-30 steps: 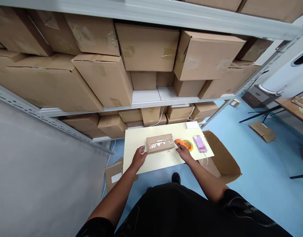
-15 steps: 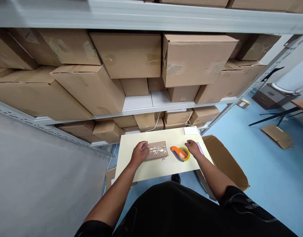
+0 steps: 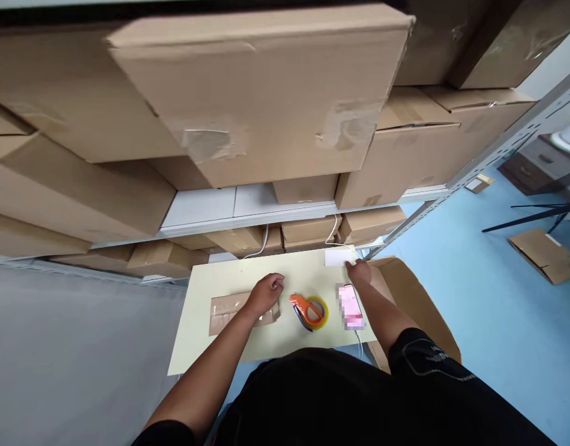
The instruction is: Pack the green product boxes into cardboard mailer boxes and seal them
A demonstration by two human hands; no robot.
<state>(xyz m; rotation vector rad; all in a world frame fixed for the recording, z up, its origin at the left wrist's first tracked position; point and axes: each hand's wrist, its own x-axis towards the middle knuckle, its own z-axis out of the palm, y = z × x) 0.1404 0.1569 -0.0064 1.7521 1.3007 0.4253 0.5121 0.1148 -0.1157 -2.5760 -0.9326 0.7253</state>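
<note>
My left hand [image 3: 268, 292] is over the right part of a flat brown cardboard package [image 3: 223, 311], its fingers curled and nothing visible in them. The package lies on a pale yellow table [image 3: 192, 328], with shiny clear tape on it; my hand and forearm hide part of it. My right hand [image 3: 359, 272] has its fingers closed at the near right corner of a flat white stack of paper [image 3: 337, 256]. Between my hands lies an orange tape dispenser [image 3: 308, 310] with a yellow-edged roll of tape. A phone [image 3: 352, 306] with a lit pink screen is below my right hand.
Shelves with several cardboard boxes [image 3: 266, 105] rise behind the table, one large box jutting forward. An open carton [image 3: 417, 303] stands on the floor to the right. White cables [image 3: 332, 232] hang behind the table. A metal rack post [image 3: 489, 142] is at the right.
My view has moved closer to the shelf and to the right. My left hand has left the package's edge and is over its right part. My right hand has reached forward to the white paper.
</note>
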